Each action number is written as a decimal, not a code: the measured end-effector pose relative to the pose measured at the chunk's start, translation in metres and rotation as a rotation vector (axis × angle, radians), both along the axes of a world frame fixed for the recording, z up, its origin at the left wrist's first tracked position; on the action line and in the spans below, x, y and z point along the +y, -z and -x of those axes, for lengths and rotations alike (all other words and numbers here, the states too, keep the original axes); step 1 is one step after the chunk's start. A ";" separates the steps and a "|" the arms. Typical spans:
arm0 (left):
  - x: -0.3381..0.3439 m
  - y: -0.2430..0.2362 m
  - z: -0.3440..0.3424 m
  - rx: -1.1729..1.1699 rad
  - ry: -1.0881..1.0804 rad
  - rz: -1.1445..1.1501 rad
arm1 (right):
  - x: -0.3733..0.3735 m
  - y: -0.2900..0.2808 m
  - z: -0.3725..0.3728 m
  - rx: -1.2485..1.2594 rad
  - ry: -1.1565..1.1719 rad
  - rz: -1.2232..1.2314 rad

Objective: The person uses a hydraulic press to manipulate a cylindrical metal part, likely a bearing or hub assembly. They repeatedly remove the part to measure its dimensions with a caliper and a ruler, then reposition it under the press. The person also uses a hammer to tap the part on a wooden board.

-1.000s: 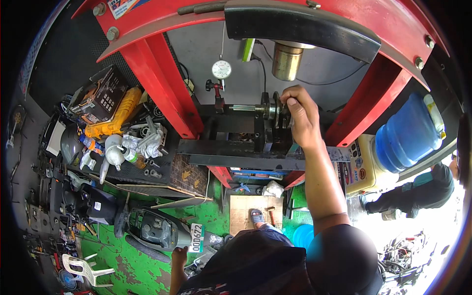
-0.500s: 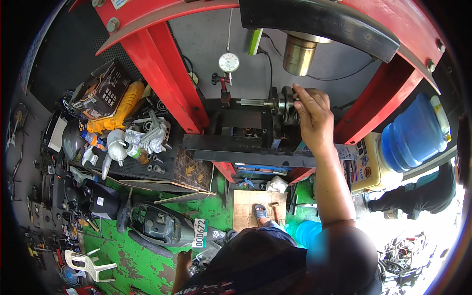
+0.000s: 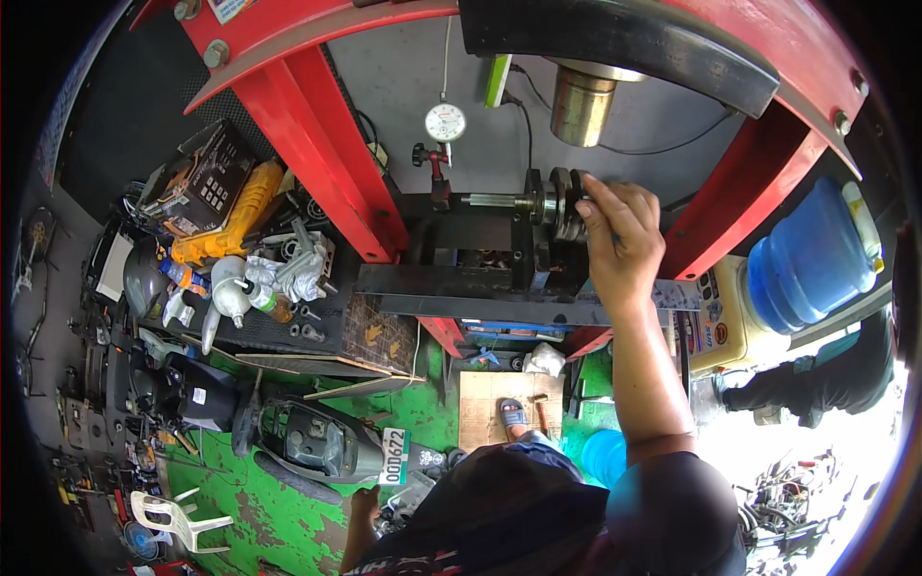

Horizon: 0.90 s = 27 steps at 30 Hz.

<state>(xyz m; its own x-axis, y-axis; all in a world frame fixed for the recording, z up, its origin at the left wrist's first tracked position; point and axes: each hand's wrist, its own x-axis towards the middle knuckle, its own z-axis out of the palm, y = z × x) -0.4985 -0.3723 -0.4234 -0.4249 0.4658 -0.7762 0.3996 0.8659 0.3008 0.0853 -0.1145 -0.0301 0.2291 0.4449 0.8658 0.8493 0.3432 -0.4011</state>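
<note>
One dial gauge (image 3: 445,123); one blue water jug (image 3: 805,257); one white plastic chair (image 3: 173,518); one yellow drill (image 3: 235,214).

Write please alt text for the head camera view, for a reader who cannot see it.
A person's right hand rests on a metal crankshaft held in a black fixture inside a red press frame, with a dial gauge above. The left hand hangs low, near a scooter part on the green floor.

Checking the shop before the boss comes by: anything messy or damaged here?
Yes: the green floor paint is worn through in patches, and tools and bottles lie jumbled on the left shelf. The right hand rests on the crankshaft.
</note>
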 end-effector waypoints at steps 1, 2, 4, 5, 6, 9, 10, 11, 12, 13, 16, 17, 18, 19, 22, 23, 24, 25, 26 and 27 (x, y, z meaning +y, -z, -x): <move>0.000 0.000 -0.001 -0.012 -0.013 0.001 | -0.002 -0.001 0.003 0.013 0.008 -0.093; 0.000 0.000 -0.002 -0.022 -0.018 0.007 | -0.002 -0.002 0.005 0.015 0.019 -0.147; 0.000 -0.002 -0.003 -0.044 -0.021 0.018 | 0.007 0.006 0.004 0.013 0.049 -0.160; 0.002 -0.003 -0.002 -0.049 -0.006 0.019 | 0.011 0.011 0.003 0.012 0.067 -0.167; 0.004 -0.004 -0.001 -0.054 0.009 0.020 | 0.012 0.015 0.002 0.026 0.125 -0.118; 0.003 -0.002 0.007 -0.015 0.037 0.012 | 0.003 0.017 0.009 0.153 0.108 0.047; 0.004 0.000 0.007 0.000 0.049 0.006 | -0.002 0.016 0.014 0.141 0.105 -0.034; 0.005 0.001 0.006 -0.009 0.054 -0.005 | -0.006 0.015 0.020 0.129 0.101 -0.115; 0.004 0.002 0.006 -0.017 0.060 -0.016 | -0.007 0.014 0.024 0.116 0.097 -0.196; 0.006 0.000 0.006 -0.024 0.072 -0.027 | -0.007 0.014 0.024 0.107 0.103 -0.221; 0.013 -0.017 0.001 0.004 0.223 -0.050 | 0.004 0.026 0.021 0.098 0.136 -0.225; 0.013 -0.011 0.006 0.035 0.289 -0.068 | 0.008 0.029 0.020 0.126 0.159 -0.134; 0.015 -0.012 0.008 0.066 0.356 -0.087 | 0.006 0.030 0.020 0.139 0.172 -0.108; 0.015 -0.012 0.011 0.073 0.415 -0.101 | 0.004 0.029 0.022 0.149 0.181 -0.083; 0.017 -0.008 0.022 0.071 0.565 -0.131 | -0.013 0.016 0.033 0.132 0.171 -0.278; 0.019 -0.005 0.025 0.073 0.604 -0.135 | -0.009 0.020 0.030 0.127 0.164 -0.270; 0.022 -0.002 0.026 0.088 0.625 -0.130 | -0.002 0.029 0.026 0.122 0.156 -0.263; 0.021 0.002 0.031 0.083 0.666 -0.156 | 0.002 0.037 0.022 0.118 0.150 -0.252; 0.021 0.005 0.035 0.078 0.707 -0.183 | 0.004 0.038 0.020 0.123 0.156 -0.178; 0.021 0.006 0.041 0.051 0.765 -0.246 | 0.001 0.038 0.021 0.125 0.162 -0.207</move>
<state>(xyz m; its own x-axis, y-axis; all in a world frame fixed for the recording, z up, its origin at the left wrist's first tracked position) -0.5391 -0.3514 -0.4291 0.0488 0.7972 -0.6018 0.8737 0.2579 0.4124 0.0645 -0.1137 -0.0678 0.3933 0.2102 0.8950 0.8483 0.2925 -0.4415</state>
